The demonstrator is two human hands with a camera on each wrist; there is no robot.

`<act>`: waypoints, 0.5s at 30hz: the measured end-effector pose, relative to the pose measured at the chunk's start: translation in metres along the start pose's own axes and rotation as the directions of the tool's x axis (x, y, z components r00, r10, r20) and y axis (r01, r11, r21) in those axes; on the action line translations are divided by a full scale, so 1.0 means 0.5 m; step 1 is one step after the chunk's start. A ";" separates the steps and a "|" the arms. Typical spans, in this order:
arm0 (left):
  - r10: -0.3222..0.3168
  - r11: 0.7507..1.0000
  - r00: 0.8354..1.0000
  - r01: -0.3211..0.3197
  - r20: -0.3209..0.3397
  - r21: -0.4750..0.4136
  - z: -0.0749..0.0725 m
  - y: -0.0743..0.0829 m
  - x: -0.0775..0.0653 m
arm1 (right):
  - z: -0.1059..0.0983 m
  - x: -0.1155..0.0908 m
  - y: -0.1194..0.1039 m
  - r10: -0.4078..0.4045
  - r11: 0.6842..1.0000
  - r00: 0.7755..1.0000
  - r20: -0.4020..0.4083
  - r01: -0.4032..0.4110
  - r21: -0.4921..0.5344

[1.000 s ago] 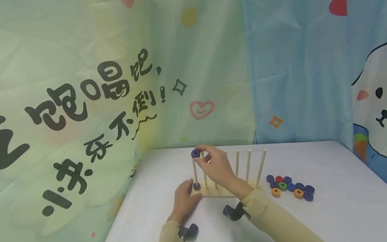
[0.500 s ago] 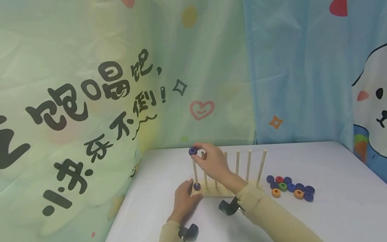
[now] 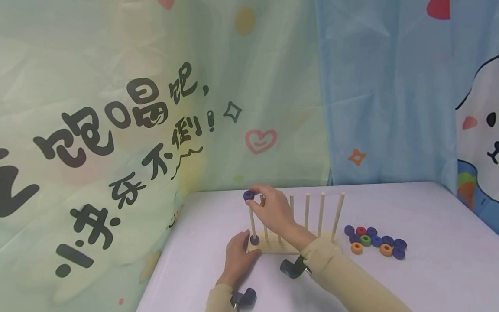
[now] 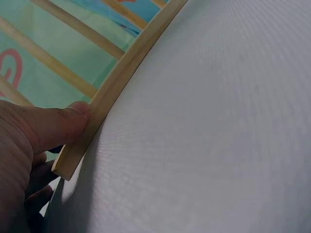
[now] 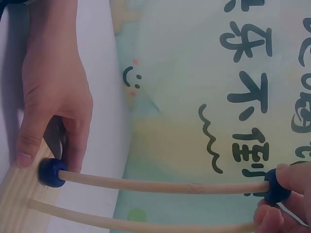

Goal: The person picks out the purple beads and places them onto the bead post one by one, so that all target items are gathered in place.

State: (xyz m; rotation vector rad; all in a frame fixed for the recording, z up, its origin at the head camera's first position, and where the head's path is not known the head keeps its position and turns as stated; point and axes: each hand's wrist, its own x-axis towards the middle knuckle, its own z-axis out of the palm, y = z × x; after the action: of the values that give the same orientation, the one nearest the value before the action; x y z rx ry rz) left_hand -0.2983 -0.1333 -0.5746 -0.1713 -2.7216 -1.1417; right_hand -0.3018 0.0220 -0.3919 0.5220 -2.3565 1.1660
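At the top of the leftmost peg, my right hand (image 3: 274, 210) pinches a dark blue ring bead (image 3: 248, 196) between thumb and fingers. In the right wrist view that bead (image 5: 278, 188) sits right at the peg's tip. A second blue bead (image 5: 52, 172) rests around the bottom of the same peg. My left hand (image 3: 236, 255) grips the left end of the wooden peg stand (image 3: 273, 248). Its thumb lies against the front edge of the base (image 4: 121, 73) in the left wrist view, with the other fingers behind the end, partly hidden.
Several loose beads in blue, red, green and orange lie right of the stand, among them a green bead (image 3: 365, 240) and an orange bead (image 3: 386, 249). Upright pegs (image 3: 321, 214) rise from the base. A printed curtain (image 3: 257, 95) hangs behind the white table (image 3: 440, 277).
My right hand has shifted slightly left and up with its bead, to the leftmost peg's tip, then stayed nearly still. My left hand keeps its place on the stand.
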 end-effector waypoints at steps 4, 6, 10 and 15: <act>0.003 1.000 1.000 -0.003 -0.004 -0.009 0.000 0.000 -0.001 | 0.003 -0.001 0.005 -0.001 1.000 1.000 -0.007 0.001 -0.003; 0.010 1.000 1.000 -0.010 -0.004 -0.006 0.003 -0.001 -0.001 | 0.003 -0.003 0.008 0.004 1.000 1.000 -0.012 -0.004 -0.009; 0.012 1.000 1.000 -0.012 0.003 -0.003 0.005 -0.001 -0.001 | 0.004 -0.004 0.012 0.011 1.000 1.000 -0.018 -0.011 -0.015; 0.011 1.000 1.000 -0.011 -0.003 -0.008 -0.002 0.002 0.000 | 0.004 -0.006 0.011 0.010 1.000 1.000 0.000 -0.010 0.002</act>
State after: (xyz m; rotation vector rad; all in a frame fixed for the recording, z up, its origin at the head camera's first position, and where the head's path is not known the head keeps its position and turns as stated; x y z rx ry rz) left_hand -0.2982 -0.1329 -0.5732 -0.1852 -2.7106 -1.1496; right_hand -0.3029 0.0240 -0.3980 0.5118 -2.3599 1.1733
